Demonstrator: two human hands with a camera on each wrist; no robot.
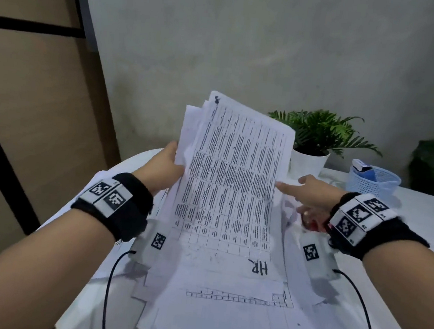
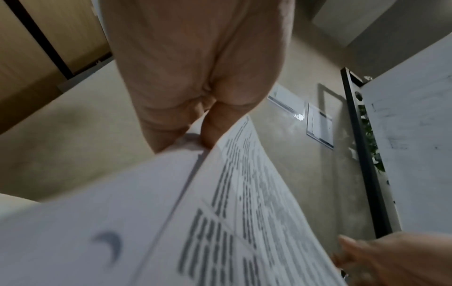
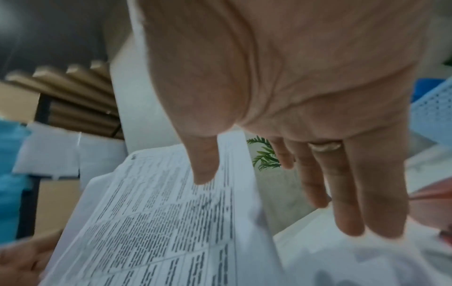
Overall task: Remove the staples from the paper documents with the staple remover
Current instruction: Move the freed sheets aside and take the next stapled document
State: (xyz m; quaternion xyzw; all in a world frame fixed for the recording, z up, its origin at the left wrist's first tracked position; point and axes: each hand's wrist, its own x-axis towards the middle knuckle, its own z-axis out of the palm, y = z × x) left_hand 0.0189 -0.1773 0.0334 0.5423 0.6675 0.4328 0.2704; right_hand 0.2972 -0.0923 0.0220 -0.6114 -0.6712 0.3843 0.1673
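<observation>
My left hand grips the left edge of a stapled sheaf of printed table pages, holding it tilted up over a loose pile of papers on the table. A dark mark sits at the sheaf's top left corner. In the left wrist view, thumb and fingers pinch the pages. My right hand is beside the sheaf's right edge with straight fingers, its thumb at the page. A small red object, possibly the staple remover, lies under that hand, mostly hidden.
A potted fern in a white pot stands behind the papers. To its right a light blue mesh basket holds small items. The white table ends close to a grey wall; a wooden panel stands at the left.
</observation>
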